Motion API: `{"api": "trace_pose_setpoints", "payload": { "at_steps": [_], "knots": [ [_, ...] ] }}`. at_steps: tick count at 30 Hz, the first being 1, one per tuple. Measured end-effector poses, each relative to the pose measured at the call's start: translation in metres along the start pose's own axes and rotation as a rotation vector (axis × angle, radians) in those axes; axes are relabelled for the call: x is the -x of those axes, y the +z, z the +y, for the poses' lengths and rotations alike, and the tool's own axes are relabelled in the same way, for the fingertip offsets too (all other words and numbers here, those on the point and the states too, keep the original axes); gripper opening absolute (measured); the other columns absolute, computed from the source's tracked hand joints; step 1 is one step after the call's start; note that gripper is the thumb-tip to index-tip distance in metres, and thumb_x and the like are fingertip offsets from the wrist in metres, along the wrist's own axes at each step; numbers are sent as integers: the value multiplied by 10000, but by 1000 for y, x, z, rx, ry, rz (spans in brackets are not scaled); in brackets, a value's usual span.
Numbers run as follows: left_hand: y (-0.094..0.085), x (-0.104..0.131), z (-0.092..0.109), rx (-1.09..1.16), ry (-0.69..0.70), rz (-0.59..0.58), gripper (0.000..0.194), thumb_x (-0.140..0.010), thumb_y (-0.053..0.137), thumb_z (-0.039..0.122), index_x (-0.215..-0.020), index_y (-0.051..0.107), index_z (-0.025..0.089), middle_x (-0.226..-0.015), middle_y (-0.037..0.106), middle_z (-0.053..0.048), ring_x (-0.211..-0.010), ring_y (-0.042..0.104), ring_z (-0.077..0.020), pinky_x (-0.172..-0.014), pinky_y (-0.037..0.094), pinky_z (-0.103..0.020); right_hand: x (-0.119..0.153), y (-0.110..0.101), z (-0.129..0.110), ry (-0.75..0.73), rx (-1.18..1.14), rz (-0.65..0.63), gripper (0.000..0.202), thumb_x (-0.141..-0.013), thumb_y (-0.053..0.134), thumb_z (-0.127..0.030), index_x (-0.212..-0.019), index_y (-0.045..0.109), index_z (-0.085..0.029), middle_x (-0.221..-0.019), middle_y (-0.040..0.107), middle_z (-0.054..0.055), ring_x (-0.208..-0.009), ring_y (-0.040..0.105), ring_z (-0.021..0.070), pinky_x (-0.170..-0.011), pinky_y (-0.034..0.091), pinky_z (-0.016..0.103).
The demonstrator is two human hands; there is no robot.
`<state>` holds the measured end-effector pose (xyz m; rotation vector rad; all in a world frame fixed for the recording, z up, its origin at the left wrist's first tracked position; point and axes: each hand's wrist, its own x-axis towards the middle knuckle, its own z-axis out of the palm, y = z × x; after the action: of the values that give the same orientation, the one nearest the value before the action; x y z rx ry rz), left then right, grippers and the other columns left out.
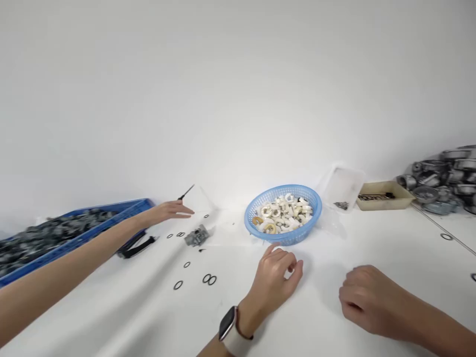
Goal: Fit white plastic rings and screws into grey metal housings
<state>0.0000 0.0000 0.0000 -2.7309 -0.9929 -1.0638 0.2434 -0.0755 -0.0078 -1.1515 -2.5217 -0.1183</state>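
My left hand (277,277), a white watch on its wrist, rests on the white table just in front of a blue basket (288,239) of white and yellowish rings, fingers curled under with nothing visible in them. My right hand (366,297) lies to its right, also curled and holding nothing I can see. Several black O-rings (209,279) lie scattered left of my left hand, around a small grey metal part (196,236). A co-worker's bare arm reaches in from the left; its hand (169,210) hovers beyond the metal part, with a thin black tool (186,192) poking up at its fingertips.
A blue crate (80,239) of dark parts stands at the left, with a black-handled tool (136,246) beside it. Behind the basket are a clear plastic tub (342,186) and a beige tray (386,201). A pile of grey metal housings (446,176) fills the far right. A white wall is behind.
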Motion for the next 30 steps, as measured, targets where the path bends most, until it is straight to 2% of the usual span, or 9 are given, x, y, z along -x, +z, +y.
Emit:
{"api": "trace_pose_setpoints", "payload": {
  "at_steps": [1, 3, 6, 9, 11, 13, 16, 21, 30],
  "knots": [
    [-2, 0, 1, -29, -2, 3, 306, -992, 460, 224, -687, 487, 223, -584, 599, 41, -536, 569, -130, -812, 530, -323, 1, 2, 1, -12, 26, 4, 283, -768, 444, -59, -574, 278, -179, -471, 400, -39, -489, 193, 130, -518, 141, 308],
    [-7, 1, -3, -99, -25, 7, 336, -1000, 450, 262, -669, 495, 225, -577, 607, 27, -519, 555, -132, -627, 480, -265, 2, 6, 4, -40, 73, 20, 281, -781, 441, -53, -582, 291, -182, -486, 454, -31, -484, 261, 125, -519, 147, 307],
    [-25, -4, -30, -238, -120, 9, 416, -1014, 448, 330, -616, 497, 219, -542, 576, 15, -508, 531, -130, -576, 423, -258, 2, 10, 7, -59, 109, 14, 289, -791, 458, -56, -587, 298, -184, -489, 487, -28, -467, 334, 115, -512, 148, 310],
    [-58, -15, -86, -411, -319, 9, 446, -1029, 446, 342, -615, 536, 204, -560, 572, -7, -535, 534, -137, -585, 422, -262, 2, 9, 7, -51, 123, -9, 294, -799, 463, -58, -591, 297, -182, -494, 512, -28, -462, 376, 109, -509, 153, 314],
    [-84, -20, -130, -531, -478, -14, 390, -1049, 437, 316, -730, 615, 181, -662, 623, -32, -607, 572, -158, -609, 451, -279, 2, 8, 7, -44, 118, -22, 292, -800, 460, -54, -592, 296, -180, -500, 527, -31, -464, 390, 105, -511, 160, 316],
    [-109, -19, -167, -616, -600, -98, 235, -1035, 554, 343, -952, 663, 151, -884, 679, -48, -744, 637, -176, -685, 528, -319, 1, 7, 7, -27, 110, -30, 294, -799, 460, -52, -588, 298, -179, -500, 531, -32, -465, 398, 103, -512, 164, 317],
    [-134, -5, -202, -687, -677, -300, 284, -1007, 653, 359, -1204, 642, 155, -1178, 667, -84, -978, 679, -225, -838, 589, -415, 0, 7, 7, -8, 93, -19, 293, -791, 471, -58, -577, 313, -181, -499, 526, -27, -463, 401, 102, -511, 170, 319],
    [-146, 16, -221, -783, -675, -497, 327, -1010, 652, 334, -1291, 615, 170, -1296, 631, -105, -1090, 661, -261, -912, 577, -468, -1, 9, 7, -10, 118, -6, 306, -787, 472, -70, -578, 276, -178, -479, 498, -34, -453, 345, 100, -494, 162, 320],
    [-137, 15, -233, -857, -678, -653, 330, -1012, 650, 336, -1295, 612, 170, -1296, 631, -105, -1085, 663, -260, -907, 580, -466, -2, 9, 9, -5, 126, 7, 313, -791, 462, -76, -581, 252, -176, -475, 479, -39, -462, 299, 102, -485, 155, 319]
  ]
}}
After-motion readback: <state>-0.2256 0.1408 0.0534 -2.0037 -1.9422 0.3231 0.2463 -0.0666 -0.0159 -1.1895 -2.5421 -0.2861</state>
